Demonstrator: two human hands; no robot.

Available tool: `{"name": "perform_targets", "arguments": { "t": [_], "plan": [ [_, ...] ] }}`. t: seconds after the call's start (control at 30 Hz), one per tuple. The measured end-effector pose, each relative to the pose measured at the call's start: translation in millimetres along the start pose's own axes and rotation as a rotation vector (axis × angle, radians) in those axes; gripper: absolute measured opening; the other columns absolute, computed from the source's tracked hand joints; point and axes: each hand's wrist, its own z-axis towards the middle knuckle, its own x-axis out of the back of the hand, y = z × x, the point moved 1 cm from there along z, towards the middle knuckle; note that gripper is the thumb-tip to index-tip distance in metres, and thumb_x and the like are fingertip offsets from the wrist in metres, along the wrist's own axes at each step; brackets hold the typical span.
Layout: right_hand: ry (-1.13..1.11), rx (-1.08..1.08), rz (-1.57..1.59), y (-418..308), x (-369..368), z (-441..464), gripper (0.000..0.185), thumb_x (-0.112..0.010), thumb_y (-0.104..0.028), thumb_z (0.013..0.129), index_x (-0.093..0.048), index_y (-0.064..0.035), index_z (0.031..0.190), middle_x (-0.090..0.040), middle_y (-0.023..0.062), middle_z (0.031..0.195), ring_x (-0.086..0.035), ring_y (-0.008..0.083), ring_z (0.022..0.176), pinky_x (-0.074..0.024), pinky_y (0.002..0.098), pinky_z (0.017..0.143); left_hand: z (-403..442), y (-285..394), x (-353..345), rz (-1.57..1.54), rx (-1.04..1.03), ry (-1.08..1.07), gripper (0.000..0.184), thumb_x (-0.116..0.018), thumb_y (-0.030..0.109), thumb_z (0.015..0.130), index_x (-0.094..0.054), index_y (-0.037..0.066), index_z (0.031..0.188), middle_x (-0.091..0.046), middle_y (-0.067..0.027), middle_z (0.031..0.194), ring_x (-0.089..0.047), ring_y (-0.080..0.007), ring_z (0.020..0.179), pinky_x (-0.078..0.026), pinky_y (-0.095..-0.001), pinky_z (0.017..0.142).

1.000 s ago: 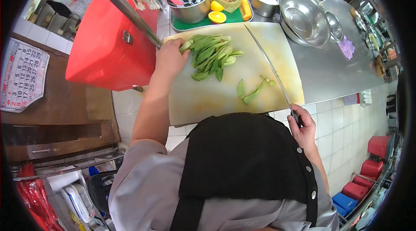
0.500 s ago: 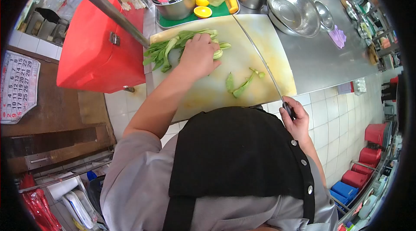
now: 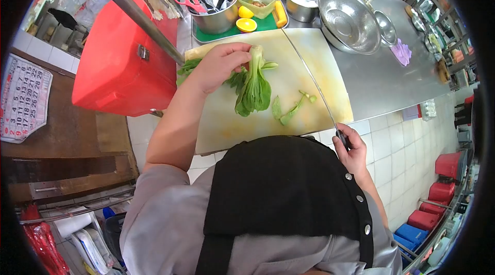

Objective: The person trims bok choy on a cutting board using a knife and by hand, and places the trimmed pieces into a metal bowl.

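My left hand [image 3: 223, 66] pinches a leafy green vegetable [image 3: 253, 89] near its pale stem end, and the leaves hang toward me over the cutting board [image 3: 221, 130]. More greens lie behind and left of that hand, partly covered by it. My right hand [image 3: 352, 146] is closed around the black handle of a long knife [image 3: 313, 76], whose blade lies slanted across the right part of the board. Between the knife and the held vegetable are a loose leaf [image 3: 277, 108] and a trimmed stalk [image 3: 295, 110].
Behind the board stands a green tray [image 3: 203, 37] with a utensil pot [image 3: 219, 21], a cut orange fruit [image 3: 246, 25] and a green container [image 3: 258, 3]. Metal bowls [image 3: 346, 20] are at the back right. A red box [image 3: 124, 58] and a metal pole [image 3: 147, 25] stand left.
My left hand has gone from the left end of the greens to their middle, and now has one vegetable lifted and turned with its leaves toward me. Part of the greens shifted left. The knife stays in my right hand.
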Motion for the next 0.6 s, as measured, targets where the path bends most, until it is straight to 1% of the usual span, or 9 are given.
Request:
{"name": "perform_targets", "arguments": {
  "t": [0.1,0.2,0.27,0.3,0.33,0.37,0.47,0.57,0.6],
  "plan": [
    [0.008,0.004,0.014,-0.4,-0.6,-0.6,0.035,-0.075,0.000,0.087,-0.067,-0.0019,0.122,-0.062,0.0056,0.088,-0.058,0.0133,0.078,-0.0478,0.0266,0.073,3.8,-23.9,-13.8,-0.441,0.101,-0.125,0.041,-0.050,0.021,0.102,-0.060,-0.001,0.135,-0.069,-0.0070,0.115,-0.063,-0.0157,0.098,-0.050,-0.0315,0.089],
    [0.011,0.016,-0.016,-2.2,-0.2,0.0,0.036,-0.075,0.000,0.087,-0.067,-0.0026,0.122,-0.065,0.0080,0.090,-0.061,0.0160,0.080,-0.0495,0.0275,0.074,3.9,-41.8,-45.5,-0.605,0.250,-0.083,0.045,-0.047,0.025,0.104,-0.055,-0.003,0.139,-0.068,-0.0086,0.114,-0.064,-0.0168,0.099,-0.050,-0.0322,0.090],
    [0.002,0.047,-0.071,-8.8,1.9,3.2,0.036,-0.075,0.000,0.087,-0.067,-0.0028,0.122,-0.067,0.0098,0.092,-0.064,0.0182,0.082,-0.0508,0.0286,0.076,0.8,-48.8,-68.3,-0.530,0.260,-0.064,0.043,-0.052,0.026,0.105,-0.057,-0.003,0.137,-0.067,-0.0096,0.115,-0.062,-0.0182,0.099,-0.049,-0.0322,0.090],
    [0.001,0.115,-0.126,-16.2,4.0,7.7,0.035,-0.076,-0.002,0.086,-0.068,-0.0034,0.120,-0.069,0.0116,0.094,-0.067,0.0222,0.082,-0.0529,0.0312,0.075,-2.8,-49.1,-79.4,-0.471,0.262,-0.062,0.043,-0.053,0.026,0.105,-0.057,-0.003,0.136,-0.067,-0.0096,0.115,-0.062,-0.0183,0.099,-0.049,-0.0322,0.091],
    [-0.020,0.132,-0.131,-23.1,5.5,11.2,0.035,-0.077,-0.002,0.086,-0.068,-0.0037,0.120,-0.069,0.0117,0.095,-0.067,0.0233,0.082,-0.0534,0.0319,0.075,-4.2,-50.7,-88.0,-0.412,0.264,-0.061,0.042,-0.055,0.025,0.105,-0.058,-0.003,0.136,-0.067,-0.0096,0.115,-0.062,-0.0184,0.098,-0.049,-0.0323,0.091],
    [-0.042,0.149,-0.135,-29.7,6.7,14.4,0.035,-0.077,-0.003,0.085,-0.068,-0.0040,0.120,-0.070,0.0118,0.095,-0.068,0.0244,0.082,-0.0539,0.0327,0.075,-2.0,-58.8,-92.9,-0.420,0.255,-0.099,0.040,-0.058,0.024,0.104,-0.059,-0.003,0.134,-0.067,-0.0094,0.111,-0.061,-0.0174,0.097,-0.049,-0.0309,0.090],
    [-0.091,0.255,-0.144,-42.6,5.1,24.2,0.037,-0.079,-0.004,0.083,-0.068,-0.0065,0.119,-0.069,0.0111,0.095,-0.068,0.0257,0.079,-0.0555,0.0335,0.072,-1.6,-69.7,-112.1,-0.356,0.053,-0.281,0.038,-0.058,0.025,0.105,-0.061,-0.001,0.133,-0.067,-0.0066,0.107,-0.059,-0.0142,0.094,-0.049,-0.0294,0.086],
    [-0.133,0.351,-0.146,-55.3,0.9,31.9,0.042,-0.080,-0.006,0.081,-0.068,-0.0088,0.121,-0.068,0.0083,0.093,-0.069,0.0254,0.078,-0.0569,0.0339,0.070,-9.1,-54.5,-122.1,-0.204,0.080,-0.375,0.036,-0.056,0.026,0.106,-0.062,0.002,0.132,-0.066,-0.0034,0.103,-0.058,-0.0112,0.090,-0.048,-0.0276,0.081],
    [-0.139,0.355,-0.157,-54.6,0.3,32.4,0.042,-0.080,-0.007,0.081,-0.067,-0.0090,0.121,-0.068,0.0081,0.093,-0.069,0.0260,0.077,-0.0571,0.0344,0.070,-10.7,-56.3,-123.7,-0.166,0.069,-0.378,0.034,-0.055,0.026,0.106,-0.062,0.003,0.130,-0.065,-0.0024,0.101,-0.057,-0.0106,0.089,-0.047,-0.0273,0.080]
  ]
}}
